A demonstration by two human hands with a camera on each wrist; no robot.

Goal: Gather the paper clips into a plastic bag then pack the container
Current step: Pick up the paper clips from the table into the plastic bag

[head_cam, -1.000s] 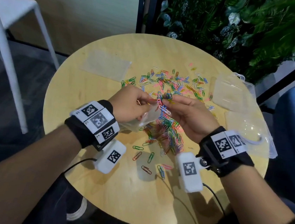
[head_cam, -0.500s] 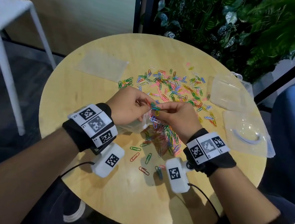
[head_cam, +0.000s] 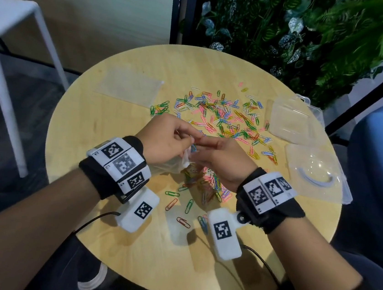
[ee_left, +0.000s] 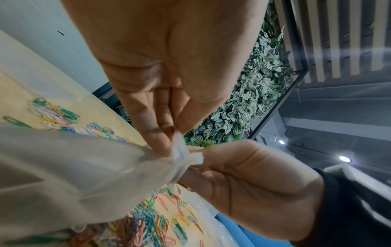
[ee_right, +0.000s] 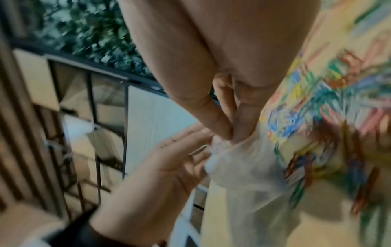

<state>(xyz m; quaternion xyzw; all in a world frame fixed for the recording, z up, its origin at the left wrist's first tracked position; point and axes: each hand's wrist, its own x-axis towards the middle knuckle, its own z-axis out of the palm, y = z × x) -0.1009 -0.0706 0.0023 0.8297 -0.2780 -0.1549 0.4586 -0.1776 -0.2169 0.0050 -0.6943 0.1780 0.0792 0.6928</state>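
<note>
While the bag's mouth is held up, it should be kept gathered so no paper clips spill. From the head view, the left hand (head_cam: 167,139) and right hand (head_cam: 222,162) meet over the table (head_cam: 101,254), pinching the plastic bag (head_cam: 176,164); loose paper clips (head_cam: 224,117) lie beyond them, the open container (head_cam: 293,123) far right. The left wrist view shows the bag's bunched rim (ee_left: 180,155) clamped between both hands' fingertips. The blurred right wrist view agrees.

Lighting: dim, even; your wrists cast soft shadows. Head view sharp, edges bowed; your right wrist view motion-blurred.
</note>
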